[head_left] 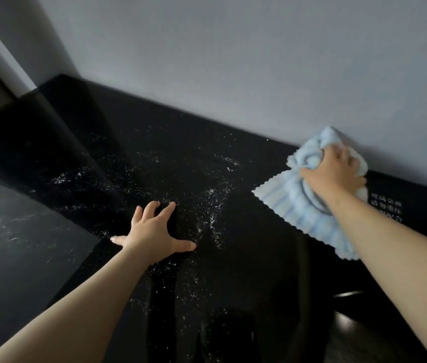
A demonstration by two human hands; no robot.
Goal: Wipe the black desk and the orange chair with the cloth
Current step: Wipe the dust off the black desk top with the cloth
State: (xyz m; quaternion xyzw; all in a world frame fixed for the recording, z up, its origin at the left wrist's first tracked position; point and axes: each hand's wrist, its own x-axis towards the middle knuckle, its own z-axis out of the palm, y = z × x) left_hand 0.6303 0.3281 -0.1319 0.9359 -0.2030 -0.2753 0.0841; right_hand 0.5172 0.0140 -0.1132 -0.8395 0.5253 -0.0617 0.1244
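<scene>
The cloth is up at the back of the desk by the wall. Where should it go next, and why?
Probably a sweep to the left. The right hand grips the cloth at the back right of the black desk, while white specks lie scattered across the middle, between the cloth and the left hand, which rests flat on the surface. Dragging the cloth toward them should gather them up.

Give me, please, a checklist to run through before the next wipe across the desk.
1. Right hand grips cloth: ok, bunched in its fingers.
2. Cloth on desk: ok, at the back edge by the wall.
3. Specks cleared: not ok, white specks spread over the middle.
4. Left hand out of the wipe's path: not ok, it rests flat among the specks.
5. Chair's state: cannot tell, not in view.
</scene>
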